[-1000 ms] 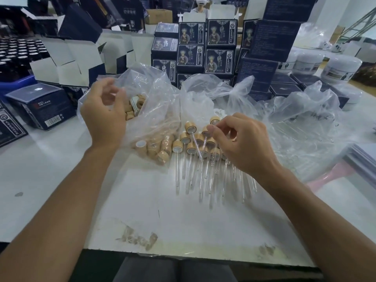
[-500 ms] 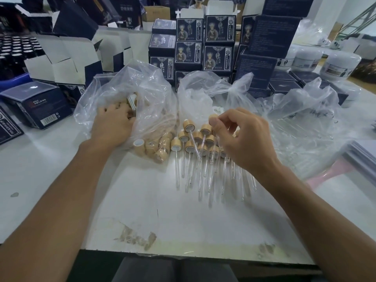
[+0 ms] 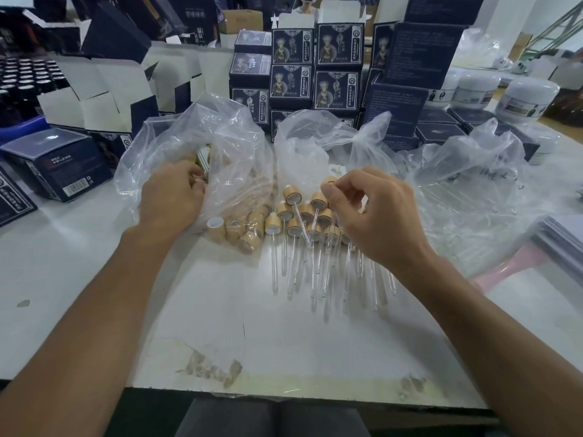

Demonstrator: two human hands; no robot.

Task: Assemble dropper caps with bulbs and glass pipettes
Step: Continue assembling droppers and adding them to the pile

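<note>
Several assembled droppers (image 3: pixel 303 234) with bamboo caps and glass pipettes lie in a row on the white table (image 3: pixel 220 310). My right hand (image 3: pixel 375 219) hovers over them and pinches one bamboo-capped dropper (image 3: pixel 329 181) at its fingertips. My left hand (image 3: pixel 172 193) reaches into a clear plastic bag of bamboo caps (image 3: pixel 233 228), its fingers curled among them; what they hold is hidden. A middle clear bag (image 3: pixel 309 146) holds white bulbs. A clear bag of loose glass pipettes (image 3: pixel 467 197) lies to the right.
Dark blue product boxes (image 3: pixel 315 67) are stacked behind the bags. Open white-lined cartons (image 3: pixel 94 96) stand at back left, white jars (image 3: pixel 527 99) at back right. A stack of sheets (image 3: pixel 561 244) lies at the right edge. The table's front edge (image 3: pixel 284 395) is near me.
My left hand has dropped from above the cap bag down into it. My right hand has stayed over the dropper row, lifting slightly.
</note>
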